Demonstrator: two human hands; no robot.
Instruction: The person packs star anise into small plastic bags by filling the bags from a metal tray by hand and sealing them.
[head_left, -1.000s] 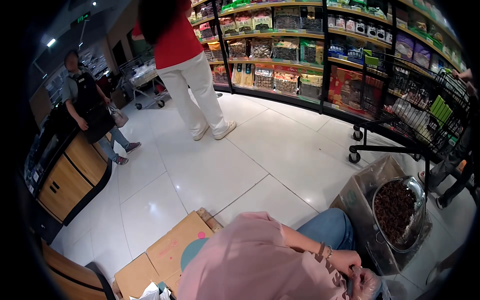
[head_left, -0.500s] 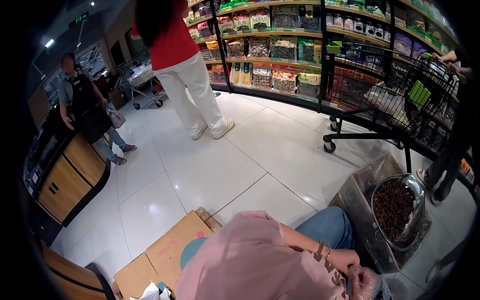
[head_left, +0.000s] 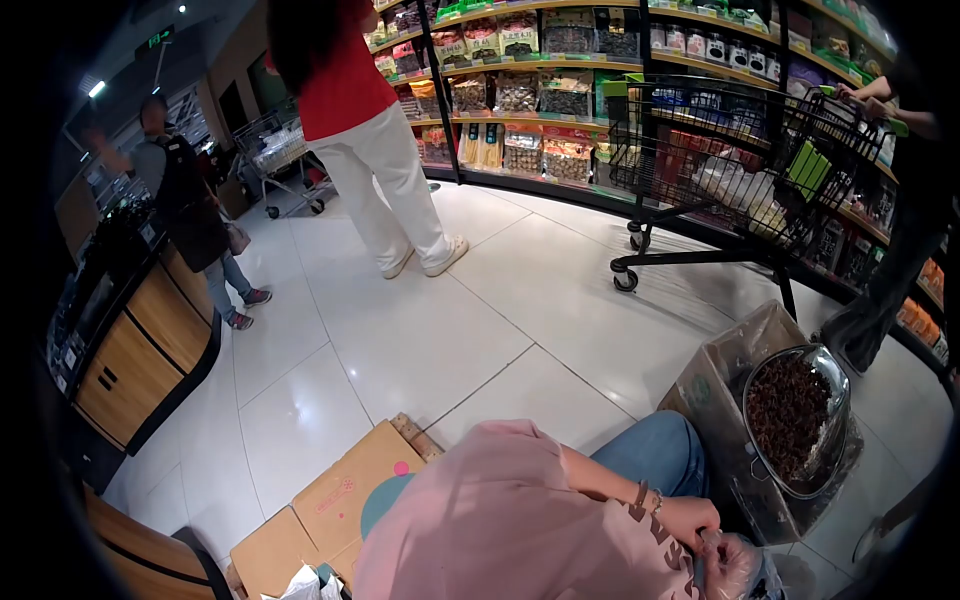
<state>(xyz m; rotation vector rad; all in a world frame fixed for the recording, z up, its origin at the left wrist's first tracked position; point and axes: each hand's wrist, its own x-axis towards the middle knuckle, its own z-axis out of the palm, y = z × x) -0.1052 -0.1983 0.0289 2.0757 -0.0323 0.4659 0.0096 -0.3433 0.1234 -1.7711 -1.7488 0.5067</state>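
My left hand (head_left: 692,522), with bracelets at its wrist, is closed low in the view above my lap. My right hand (head_left: 732,565), in a clear plastic glove, is curled right beside it, fingertips close to those of the left. What they hold is too small or hidden to make out. To their right, a metal basin (head_left: 847,400) with a handle holds a heap of dark reddish-brown, twig-like pieces (head_left: 788,415). The basin rests tilted on a plastic-lined box (head_left: 715,375). Blue jeans (head_left: 655,455) and a pink top (head_left: 480,510) cover my body.
Flattened cardboard (head_left: 345,485) lies at my side. A black shopping cart (head_left: 720,180), pushed by a person at the right, stands before shelves of packaged dried goods (head_left: 540,90). One person in red (head_left: 345,90) stands ahead. Another person in an apron (head_left: 185,190) is by a wooden counter (head_left: 150,350).
The black cart and the person pushing it have moved left. The aproned person has turned and raised an arm. My hands have hardly moved.
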